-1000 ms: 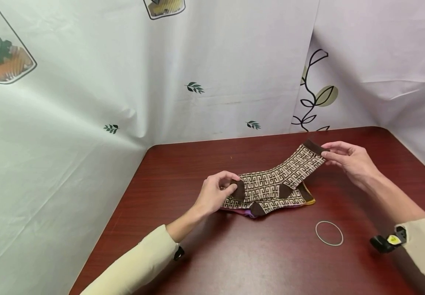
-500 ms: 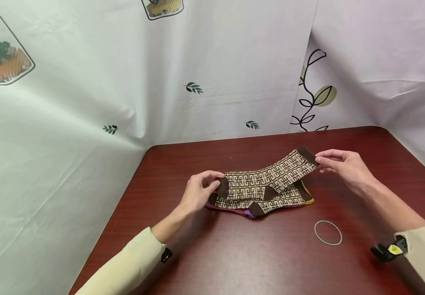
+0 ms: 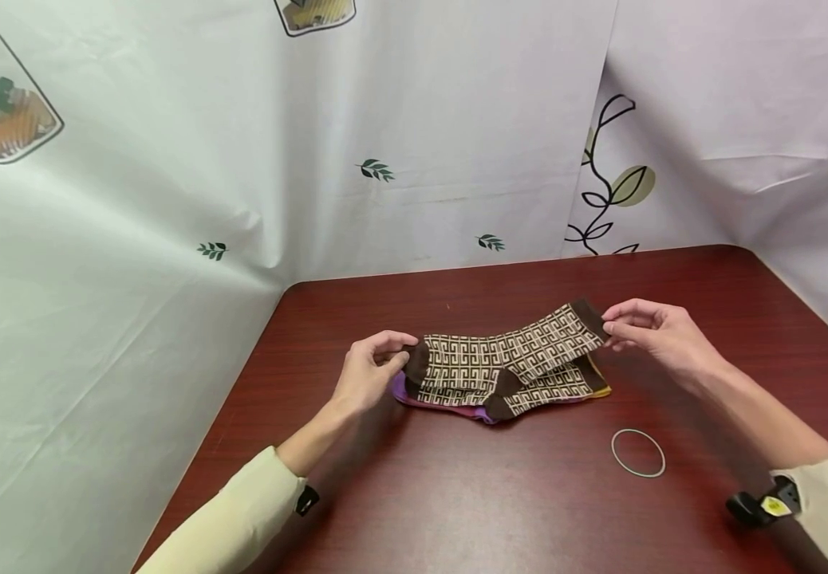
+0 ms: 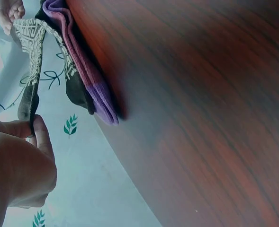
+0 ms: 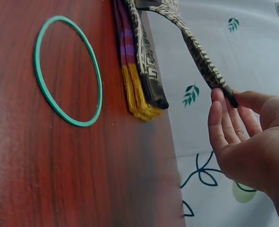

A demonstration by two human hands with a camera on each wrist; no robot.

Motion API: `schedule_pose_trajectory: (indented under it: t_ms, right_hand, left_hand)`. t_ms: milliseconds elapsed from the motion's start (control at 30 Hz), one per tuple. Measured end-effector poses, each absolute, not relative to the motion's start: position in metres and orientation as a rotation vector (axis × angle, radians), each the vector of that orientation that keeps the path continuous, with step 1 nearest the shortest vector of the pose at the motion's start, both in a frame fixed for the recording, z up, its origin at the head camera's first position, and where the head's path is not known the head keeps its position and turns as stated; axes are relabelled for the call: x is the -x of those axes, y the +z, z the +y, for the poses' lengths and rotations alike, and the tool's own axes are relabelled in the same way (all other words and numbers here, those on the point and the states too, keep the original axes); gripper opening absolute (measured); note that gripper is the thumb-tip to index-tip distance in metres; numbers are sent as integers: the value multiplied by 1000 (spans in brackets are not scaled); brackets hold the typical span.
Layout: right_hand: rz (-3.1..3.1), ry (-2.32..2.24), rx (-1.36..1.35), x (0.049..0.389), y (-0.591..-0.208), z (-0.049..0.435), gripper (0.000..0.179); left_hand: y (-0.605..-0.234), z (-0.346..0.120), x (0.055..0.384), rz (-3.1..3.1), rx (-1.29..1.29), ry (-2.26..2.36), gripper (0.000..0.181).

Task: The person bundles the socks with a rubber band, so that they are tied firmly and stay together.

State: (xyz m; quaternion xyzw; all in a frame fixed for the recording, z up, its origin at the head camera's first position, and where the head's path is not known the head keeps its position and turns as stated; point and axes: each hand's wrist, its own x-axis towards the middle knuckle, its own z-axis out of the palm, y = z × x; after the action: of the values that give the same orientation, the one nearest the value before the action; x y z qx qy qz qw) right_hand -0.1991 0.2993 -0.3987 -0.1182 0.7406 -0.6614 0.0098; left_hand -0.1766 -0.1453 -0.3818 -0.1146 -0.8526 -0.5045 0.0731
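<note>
A person's left hand [image 3: 367, 371] pinches the dark brown toe of a brown-and-cream knitted sock with a maze-like pattern [image 3: 550, 347], thumb against fingers, and the right hand [image 3: 661, 339] pinches its dark brown cuff. Both ends hang clear above a matching brown-and-cream sock [image 3: 553, 388], while the middle sags near the heel (whether it fully rests there is hard to tell). Under that lies purple, maroon and mustard striped knitwear [image 4: 80, 54] on the glossy reddish-brown wooden table [image 3: 457, 502].

The likeliest fault is misalignment: with the cuff angled upward, lowering the ends unevenly could leave the top sock skewed or its heel bunched. Pulling sideways while the heel drags could shift the lower sock, since nothing visible pins it. A fingertip pinch could also slip off the soft knit. The thin green ring [image 5: 37, 59], apart on the table, seems safe unless a sleeve sweeps it.
</note>
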Motion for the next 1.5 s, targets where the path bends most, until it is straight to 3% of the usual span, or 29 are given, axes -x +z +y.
schedule_pose_trajectory:
  t_ms: [767, 1500]
  right_hand:
    - [2006, -2150, 382, 174, -387, 293, 18]
    - [2170, -1918, 365, 174, -418, 291, 20]
  left_hand:
    - [-369, -160, 176, -2635, 255, -1556, 25]
    - [-394, -157, 188, -2791, 300, -1326, 23]
